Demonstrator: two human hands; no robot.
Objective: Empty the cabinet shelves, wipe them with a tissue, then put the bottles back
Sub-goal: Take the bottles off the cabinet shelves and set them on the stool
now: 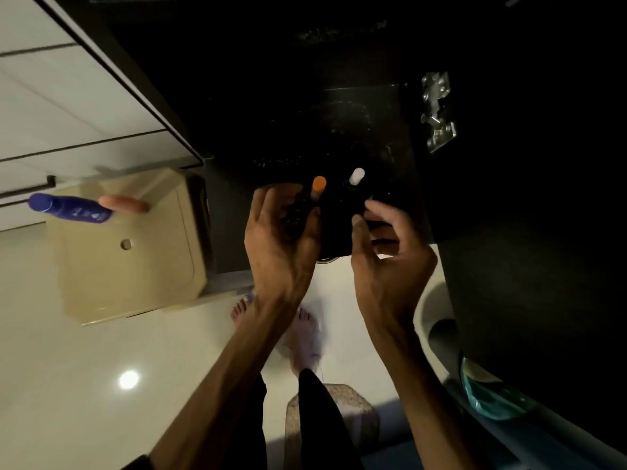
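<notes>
The dark cabinet [339, 62] fills the upper middle, its shelf [400, 137] nearly black. At the shelf's front edge stand a dark bottle with an orange cap [319, 184] and a dark bottle with a white cap [357, 176]. My left hand [281, 239] is wrapped around the orange-capped bottle's dark body. To its right, my right hand [386, 259] holds a dark object against the shelf edge; the object is too dark to identify. On the beige stool [112, 273] at left lie a blue bottle [71, 206] and a pink bottle [124, 202].
A metal hinge [437, 113] is fixed to the cabinet's right side panel. White wall tiles [51, 96] are at upper left. My bare feet [298, 330] stand on the glossy white floor. A white basin [431, 320] and a teal bag [488, 398] are at lower right.
</notes>
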